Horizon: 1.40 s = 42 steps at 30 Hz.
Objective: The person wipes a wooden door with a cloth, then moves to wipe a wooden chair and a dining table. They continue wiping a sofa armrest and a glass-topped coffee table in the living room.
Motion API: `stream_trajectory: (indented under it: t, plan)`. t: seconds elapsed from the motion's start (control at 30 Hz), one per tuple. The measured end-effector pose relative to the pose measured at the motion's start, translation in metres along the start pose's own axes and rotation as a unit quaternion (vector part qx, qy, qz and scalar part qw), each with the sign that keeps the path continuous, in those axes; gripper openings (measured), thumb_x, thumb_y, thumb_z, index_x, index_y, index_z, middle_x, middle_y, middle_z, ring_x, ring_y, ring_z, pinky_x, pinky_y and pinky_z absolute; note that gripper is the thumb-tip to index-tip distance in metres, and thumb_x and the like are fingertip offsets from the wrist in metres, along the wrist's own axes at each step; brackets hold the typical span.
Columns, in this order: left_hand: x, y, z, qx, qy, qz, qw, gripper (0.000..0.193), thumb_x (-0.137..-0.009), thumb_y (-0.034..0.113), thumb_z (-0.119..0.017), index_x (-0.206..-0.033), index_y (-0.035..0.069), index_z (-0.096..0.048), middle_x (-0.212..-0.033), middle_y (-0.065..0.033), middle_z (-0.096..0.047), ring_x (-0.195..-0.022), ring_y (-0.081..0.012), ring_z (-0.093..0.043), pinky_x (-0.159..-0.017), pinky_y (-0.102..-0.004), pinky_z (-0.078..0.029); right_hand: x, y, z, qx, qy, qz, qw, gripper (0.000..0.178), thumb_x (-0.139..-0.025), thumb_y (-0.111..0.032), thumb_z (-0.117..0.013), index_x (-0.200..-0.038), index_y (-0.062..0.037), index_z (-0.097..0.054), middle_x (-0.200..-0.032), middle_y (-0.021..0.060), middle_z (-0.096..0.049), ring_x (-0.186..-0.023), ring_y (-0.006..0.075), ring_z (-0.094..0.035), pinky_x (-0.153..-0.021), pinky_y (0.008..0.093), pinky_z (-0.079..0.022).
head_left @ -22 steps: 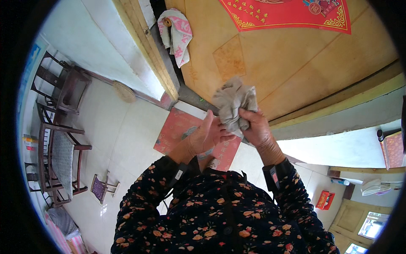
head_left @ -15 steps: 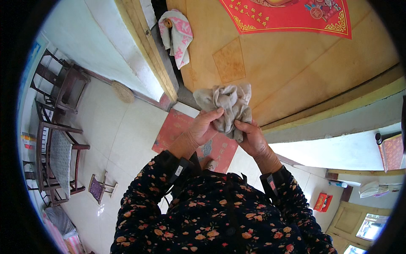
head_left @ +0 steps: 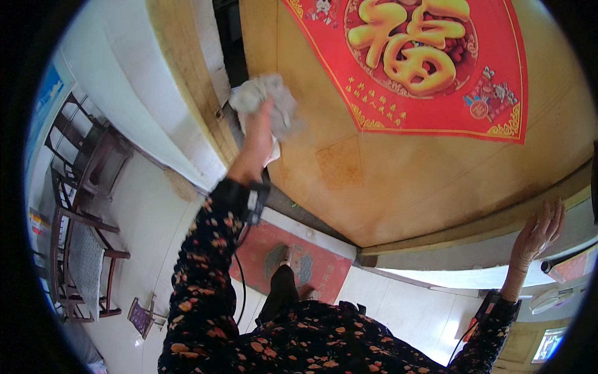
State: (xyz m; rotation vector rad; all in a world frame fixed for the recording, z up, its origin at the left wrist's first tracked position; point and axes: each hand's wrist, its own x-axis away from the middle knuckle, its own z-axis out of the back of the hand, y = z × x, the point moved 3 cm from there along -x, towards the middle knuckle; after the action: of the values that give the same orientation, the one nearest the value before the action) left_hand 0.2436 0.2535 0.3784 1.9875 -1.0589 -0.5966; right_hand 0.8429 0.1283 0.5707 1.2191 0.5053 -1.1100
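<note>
My left hand (head_left: 256, 134) is stretched forward, closed on a crumpled grey rag (head_left: 277, 106), which is smeared by motion. It is up at the left edge of a yellow-brown wooden door (head_left: 405, 187). Most of a white and pink cloth (head_left: 274, 151) at that edge is hidden behind the hand and rag; the door knob does not show. Off to the right, my right hand (head_left: 539, 234) is open and holds nothing, its fingers extended beside the door frame's pale edge. Whether it touches the frame I cannot tell.
A red fan-shaped poster (head_left: 330, 53) is stuck on the door. A red mat (head_left: 330, 268) lies by the threshold under my feet. Dark wooden chairs (head_left: 62, 218) and a small folding stool (head_left: 143, 316) stand at left; the wooden door post (head_left: 193, 75) rises close to my left arm.
Both hands held the rag together in front of me; the right has let go and swung out right. The left has carried the rag up and left to the door's edge. My view has shifted.
</note>
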Motion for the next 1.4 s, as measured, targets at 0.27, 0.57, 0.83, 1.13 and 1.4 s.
stream_trajectory:
  t: [0.27,0.57,0.83,1.13,1.4]
  plan:
    - [-0.145,0.083,-0.104,-0.246,0.045,-0.512,0.822,0.03,-0.091,0.022,-0.059,-0.111,0.0,-0.064,-0.111,-0.0172,-0.065,-0.107,-0.0342,-0.058,-0.097,-0.0395,-0.042,-0.018,-0.026,-0.021,-0.007,0.069,-0.016,0.997,0.034,-0.101,-0.02,-0.046,-0.132,-0.0124,-0.055,-0.147,0.0148,-0.042,-0.14,0.0333,-0.031,-0.115,0.0513,-0.021]
    - [-0.036,-0.071,-0.088,-0.316,-0.059,-0.443,0.837,0.034,-0.094,0.023,-0.058,-0.12,0.001,-0.057,-0.136,-0.0206,-0.049,-0.129,-0.0362,-0.042,-0.111,-0.0426,-0.029,-0.018,-0.031,-0.041,0.03,0.11,-0.011,0.993,0.03,-0.102,-0.02,-0.044,-0.127,-0.0143,-0.059,-0.141,0.0113,-0.05,-0.135,0.0283,-0.039,-0.115,0.0519,-0.018]
    - [0.121,-0.2,-0.075,-0.25,-0.137,-0.234,0.929,0.056,-0.094,0.029,-0.055,-0.14,-0.001,-0.041,-0.145,-0.0211,-0.04,-0.135,-0.036,-0.037,-0.111,-0.0421,-0.03,-0.015,-0.026,-0.043,0.006,0.11,-0.014,0.994,0.028,-0.1,-0.016,-0.046,-0.123,-0.0147,-0.061,-0.139,0.0099,-0.052,-0.134,0.0255,-0.041,-0.116,0.0525,-0.017]
    - [0.015,-0.139,0.025,-0.128,0.098,0.074,0.984,0.044,-0.096,0.036,-0.057,-0.124,0.002,-0.059,-0.12,-0.0077,-0.061,-0.107,-0.0182,-0.056,-0.088,-0.0365,-0.049,-0.016,-0.03,-0.042,0.019,0.115,-0.014,0.993,0.025,-0.099,-0.018,-0.05,-0.121,-0.0138,-0.061,-0.137,0.0108,-0.054,-0.134,0.023,-0.043,-0.115,0.0513,-0.018]
    - [-0.118,-0.032,-0.037,-0.326,0.034,-0.436,0.838,0.035,-0.094,0.023,-0.056,-0.117,-0.004,-0.06,-0.127,-0.0223,-0.057,-0.116,-0.0419,-0.05,-0.101,-0.0418,-0.038,-0.014,-0.029,-0.048,0.059,0.108,0.006,0.992,0.025,-0.098,-0.018,-0.055,-0.122,-0.0126,-0.059,-0.13,0.0094,-0.06,-0.13,0.0235,-0.048,-0.113,0.0515,-0.021]
